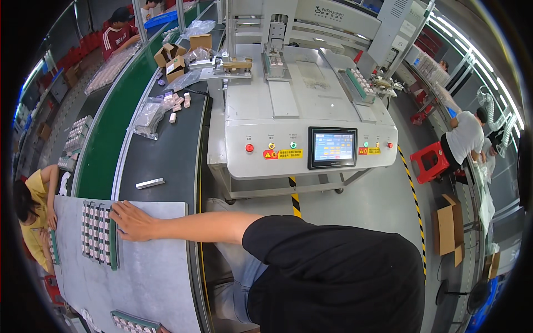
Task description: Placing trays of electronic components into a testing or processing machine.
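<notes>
On the grey tabletop [150, 266] lies a green tray [115, 256] with rows of small white pieces and dark gaps between them. My right hand [133, 221] reaches across from the black sleeve. Its fingers curl over the upper right edge of that tray. A second green tray [133, 323], also filled with white pieces, sits at the lower edge of the view. At its right end shows a small part of my left hand [164, 330]; the rest is cut off by the frame.
A white bar-shaped piece [150, 183] lies on the dark conveyor [166, 150], below loose small boxes [176, 105] and plastic bags. Ahead stands a white machine [311, 100] with a touchscreen [332, 147]. A co-worker in yellow [36, 205] handles another tray [54, 247] across the table.
</notes>
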### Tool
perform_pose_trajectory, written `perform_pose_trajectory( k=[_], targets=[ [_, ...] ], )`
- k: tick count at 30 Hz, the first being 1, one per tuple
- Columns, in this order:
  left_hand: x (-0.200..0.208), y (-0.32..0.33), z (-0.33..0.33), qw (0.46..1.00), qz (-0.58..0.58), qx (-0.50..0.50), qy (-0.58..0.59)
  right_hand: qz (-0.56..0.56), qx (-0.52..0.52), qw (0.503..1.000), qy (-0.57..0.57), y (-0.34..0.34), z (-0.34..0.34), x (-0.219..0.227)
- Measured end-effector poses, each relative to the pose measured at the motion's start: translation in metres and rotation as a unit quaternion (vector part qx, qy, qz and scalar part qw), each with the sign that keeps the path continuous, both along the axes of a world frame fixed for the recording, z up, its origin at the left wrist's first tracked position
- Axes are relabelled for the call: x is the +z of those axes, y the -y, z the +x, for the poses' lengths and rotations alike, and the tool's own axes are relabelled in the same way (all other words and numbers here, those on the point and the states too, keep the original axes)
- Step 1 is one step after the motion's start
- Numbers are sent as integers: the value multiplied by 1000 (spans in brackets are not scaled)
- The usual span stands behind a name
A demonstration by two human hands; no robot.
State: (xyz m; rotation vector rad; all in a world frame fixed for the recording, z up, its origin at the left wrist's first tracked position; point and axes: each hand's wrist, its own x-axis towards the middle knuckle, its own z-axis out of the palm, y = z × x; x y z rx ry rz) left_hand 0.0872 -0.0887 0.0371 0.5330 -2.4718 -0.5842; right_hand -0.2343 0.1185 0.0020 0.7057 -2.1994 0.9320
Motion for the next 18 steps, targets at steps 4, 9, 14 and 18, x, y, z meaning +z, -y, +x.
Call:
perform_pose_trajectory(
  k=[4,9,14,18],
  targets=[
    [-11,8,0,995,-94,15,3,4,2,1000,9,1,-1,-1],
    [-16,9,-1,991,-128,26,-8,8,3,1000,11,-1,-1,-3],
    [-9,-1,-7,994,-103,17,-13,6,6,1000,3,-4,-5,-2],
    [0,-2,-3,994,-85,58,19,2,38,999,13,2,-2,6]
  ],
)
